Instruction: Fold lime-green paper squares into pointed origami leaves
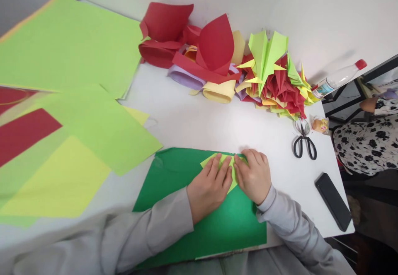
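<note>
White table (202, 121), hands (231, 179) hiding folded paper (217, 160)

A white table (199, 126) stands against a plain white wall (311, 10) — evenly lit, with soft shadows. At the right edge, dark floor (373, 213) and a black-framed stand (348, 97) show.
</note>
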Motion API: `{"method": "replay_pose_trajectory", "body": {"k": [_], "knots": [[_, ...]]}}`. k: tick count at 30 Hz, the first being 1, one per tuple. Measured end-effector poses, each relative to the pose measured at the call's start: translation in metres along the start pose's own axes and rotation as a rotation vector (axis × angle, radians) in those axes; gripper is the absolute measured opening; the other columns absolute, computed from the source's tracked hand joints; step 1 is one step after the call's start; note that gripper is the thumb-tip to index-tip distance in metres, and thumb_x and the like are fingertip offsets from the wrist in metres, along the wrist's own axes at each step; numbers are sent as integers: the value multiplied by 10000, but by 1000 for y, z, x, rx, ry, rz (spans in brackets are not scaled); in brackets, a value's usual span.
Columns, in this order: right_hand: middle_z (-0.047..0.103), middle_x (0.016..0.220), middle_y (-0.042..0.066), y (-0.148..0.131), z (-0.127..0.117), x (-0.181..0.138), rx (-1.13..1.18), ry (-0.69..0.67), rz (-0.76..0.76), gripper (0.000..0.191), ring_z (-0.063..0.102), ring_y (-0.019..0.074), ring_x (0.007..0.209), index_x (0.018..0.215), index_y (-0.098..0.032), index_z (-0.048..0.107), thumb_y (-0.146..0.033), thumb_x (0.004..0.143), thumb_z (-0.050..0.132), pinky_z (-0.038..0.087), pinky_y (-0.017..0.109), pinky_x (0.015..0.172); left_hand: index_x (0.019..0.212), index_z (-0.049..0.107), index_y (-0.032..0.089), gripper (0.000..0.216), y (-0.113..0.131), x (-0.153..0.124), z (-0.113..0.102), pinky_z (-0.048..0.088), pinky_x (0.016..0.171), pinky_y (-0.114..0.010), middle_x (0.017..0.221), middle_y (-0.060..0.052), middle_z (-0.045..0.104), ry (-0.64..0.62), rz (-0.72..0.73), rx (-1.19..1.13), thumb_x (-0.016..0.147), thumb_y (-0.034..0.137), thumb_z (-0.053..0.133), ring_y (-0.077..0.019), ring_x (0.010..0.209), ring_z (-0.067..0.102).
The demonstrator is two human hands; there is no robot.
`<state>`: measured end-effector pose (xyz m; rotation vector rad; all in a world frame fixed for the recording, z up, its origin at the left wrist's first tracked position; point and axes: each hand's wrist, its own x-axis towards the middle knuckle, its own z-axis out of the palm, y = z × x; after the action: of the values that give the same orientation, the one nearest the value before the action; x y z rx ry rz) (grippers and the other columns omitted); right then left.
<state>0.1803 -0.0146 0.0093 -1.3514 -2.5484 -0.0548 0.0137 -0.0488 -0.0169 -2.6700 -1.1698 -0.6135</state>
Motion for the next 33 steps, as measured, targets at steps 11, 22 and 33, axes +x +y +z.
{"method": "replay_pose_trajectory", "body": {"k": [11, 22, 33], "knots": [[646, 1123, 121, 4, 0, -1, -15, 90, 28, 179, 523, 290, 1133, 920, -182, 685, -288, 894, 544, 397, 443, 885, 1051, 659, 111, 262, -2, 1, -7, 439, 910, -525, 1255, -201, 594, -63, -49, -23, 841, 186, 523, -404, 1179, 525], [706, 988, 74, 14, -2, -8, 11, 177, 77, 120, 571, 285, 1054, 890, -215, 678, -253, 890, 564, 373, 472, 918, 979, 672, 64, 228, -5, 2, -9, 455, 897, -502, 1155, -242, 644, -21, 49, 112, 868, 141, 488, -327, 908, 674], [627, 958, 89, 18, 8, 4, 302, 56, 44, 212, 543, 233, 925, 933, -177, 612, -376, 859, 599, 440, 393, 812, 890, 694, 116, 224, -24, 8, -12, 470, 758, -401, 984, -116, 727, 185, -72, -72, 896, 282, 543, -258, 865, 676]]}}
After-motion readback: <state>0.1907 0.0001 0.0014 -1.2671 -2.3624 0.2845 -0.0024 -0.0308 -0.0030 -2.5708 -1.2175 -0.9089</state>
